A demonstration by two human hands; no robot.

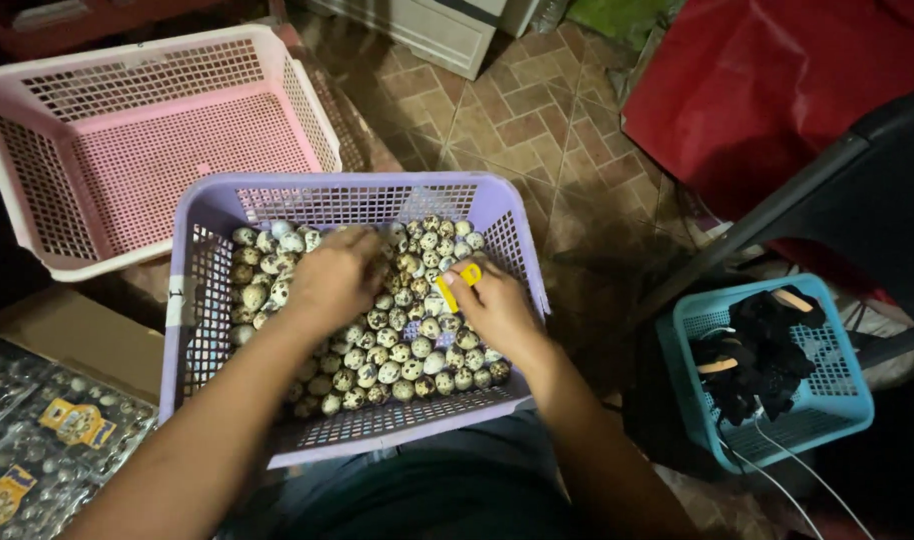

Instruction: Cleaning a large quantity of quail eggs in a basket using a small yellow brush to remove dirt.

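At far left I see an empty pink basket whose right rim touches the far left corner of the purple basket, with flat packs of eggs near left. My left hand lies curled, palm down, on the speckled quail eggs that fill the purple basket wall to wall, though I cannot tell whether it grips any. My right hand pinches a small yellow tool over the eggs beside the right wall; further right, past bare tiled floor, stands a blue basket of dark items.
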